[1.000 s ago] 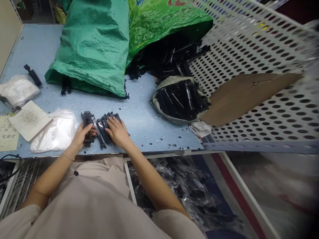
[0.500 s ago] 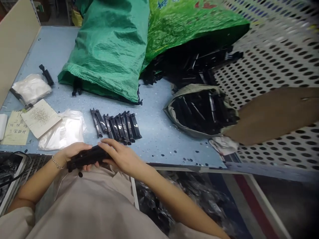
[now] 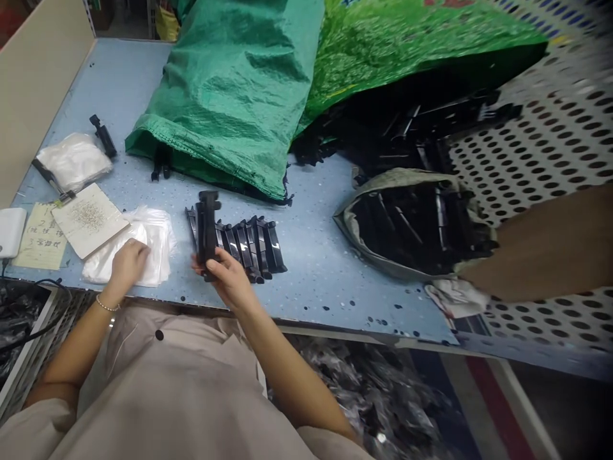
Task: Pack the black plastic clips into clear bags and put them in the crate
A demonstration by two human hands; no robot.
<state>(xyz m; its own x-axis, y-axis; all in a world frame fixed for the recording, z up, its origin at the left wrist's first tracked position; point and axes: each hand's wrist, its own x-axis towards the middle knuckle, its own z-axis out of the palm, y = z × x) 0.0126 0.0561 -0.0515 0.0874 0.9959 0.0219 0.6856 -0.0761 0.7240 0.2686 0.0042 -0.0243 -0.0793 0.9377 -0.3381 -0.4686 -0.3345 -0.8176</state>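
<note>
My right hand [image 3: 230, 275] grips a black plastic part [image 3: 207, 220] near its lower end and holds it upright over the table. Behind and beside it lies a row of similar black plastic parts [image 3: 251, 246], set side by side. Over a stack of clear plastic bags [image 3: 156, 239], my left hand [image 3: 128, 263] is closed, its bunched fingertips pinching at the top bag. How much of the bag is between those fingers is hidden.
A green woven sack [image 3: 230, 108] and a bright green sack [image 3: 407, 51] spill black parts at the back. An open grey bag [image 3: 354, 236] holds more. Left are a speckled white card [image 3: 89, 217], a handwritten note [image 3: 43, 246] and another bag stack [image 3: 76, 160]. A perforated panel [image 3: 536, 147] stands right.
Both hands were together on black parts at the table's front edge. My left hand has let go and moved onto the bags; my right hand has raised a part forward. The view has shifted slightly.
</note>
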